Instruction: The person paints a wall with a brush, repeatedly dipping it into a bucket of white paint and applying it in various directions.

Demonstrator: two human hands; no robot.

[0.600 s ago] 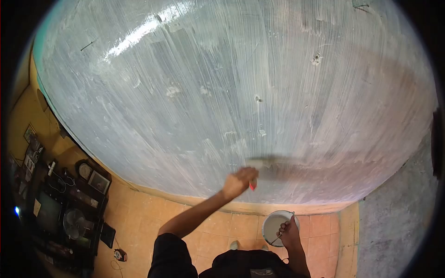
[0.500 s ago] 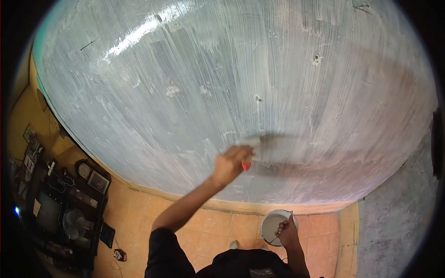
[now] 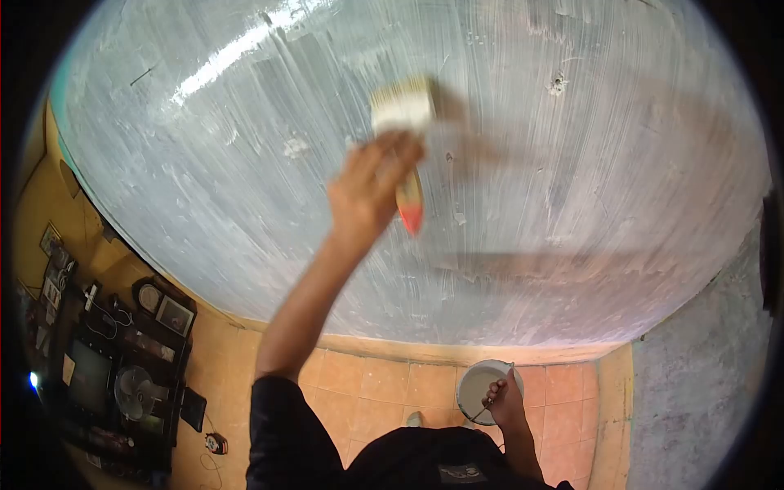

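Note:
My left hand [image 3: 367, 184] is wrapped around a wide paintbrush [image 3: 402, 110] with pale bristles and a red-tipped wooden handle. The arm reaches up, and the bristles lie against the wall [image 3: 269, 188], which is grey and streaked with whitish brush strokes. Low on the right, my right hand [image 3: 508, 402] is closed on the thin wire handle of a bucket [image 3: 464, 390]. Pale greyish liquid fills part of this bucket, and its rim is light-coloured.
Orange tiles [image 3: 380, 384] cover the floor below the wall. At left stands a dark cabinet [image 3: 155, 347] with a fan [image 3: 135, 392] and framed pictures. A tape measure [image 3: 216, 443] lies on the floor. A second grey wall [image 3: 694, 376] rises at right.
My left hand has moved the paintbrush upward and slightly left along the wall. My right hand and the bucket stay nearly in place.

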